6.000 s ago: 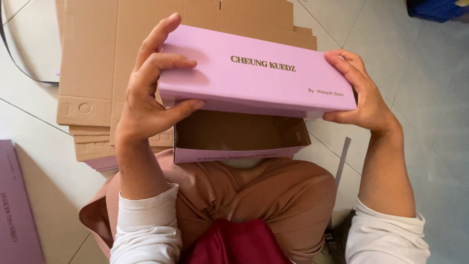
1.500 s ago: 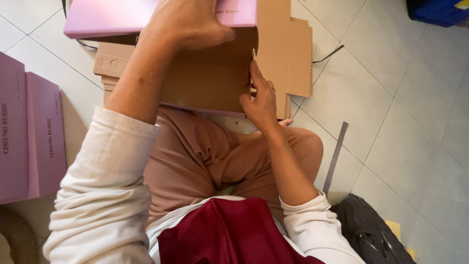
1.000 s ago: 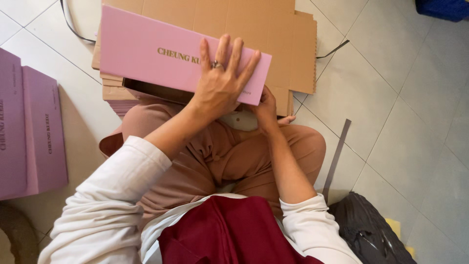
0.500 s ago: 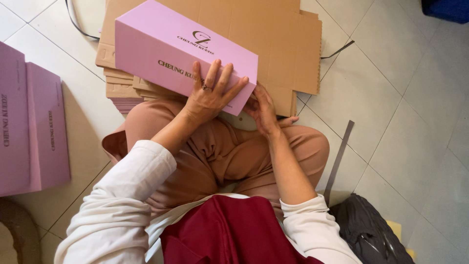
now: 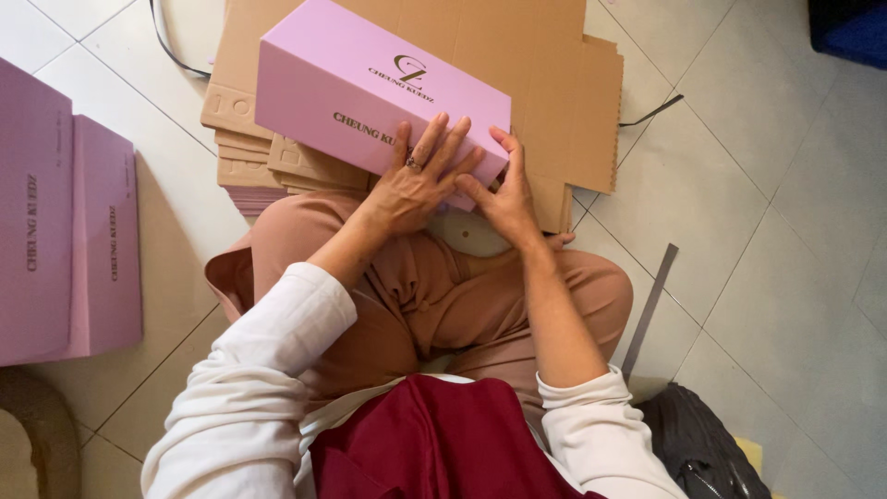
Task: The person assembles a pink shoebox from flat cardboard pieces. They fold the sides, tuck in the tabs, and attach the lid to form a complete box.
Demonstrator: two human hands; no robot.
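- Pink box (image 5: 370, 88) up and assembled now: six seconds back its lid was still being lowered over an open brown-lined tray, and in the last second it has swung from flat-faced to corner-on, so two pink faces with dark lettering show. That reads as a closed, finished carton being turned over.
- Left hand (image 5: 416, 180) lies flat on the box's near long face, fingers fanned wide, a ring on one finger — a pressing palm, not a closed grip.
- Right hand (image 5: 504, 189) sits at the box's near right corner, fingers curled up against the end wall, thumb beneath; a loose, half-open hold steadying that end.
- The box sits above the person's knees, tilted, its far end over the cardboard stack (image 5: 545, 83), touching or just clear of it — can't tell which.
- That stack: flat brown corrugated sheets, unfolded blanks, piled on the tiled floor (image 5: 767, 231), with pink edges peeping out at lower left.
- Far left, two more flat pink panels (image 5: 74, 231) lie on the floor, lettering running up their length.
- Grey metal strip (image 5: 651, 305) rests on the tiles right of the knee; a dark bag (image 5: 698, 448) is at lower right, and a black cord (image 5: 171, 46) curls at top left.
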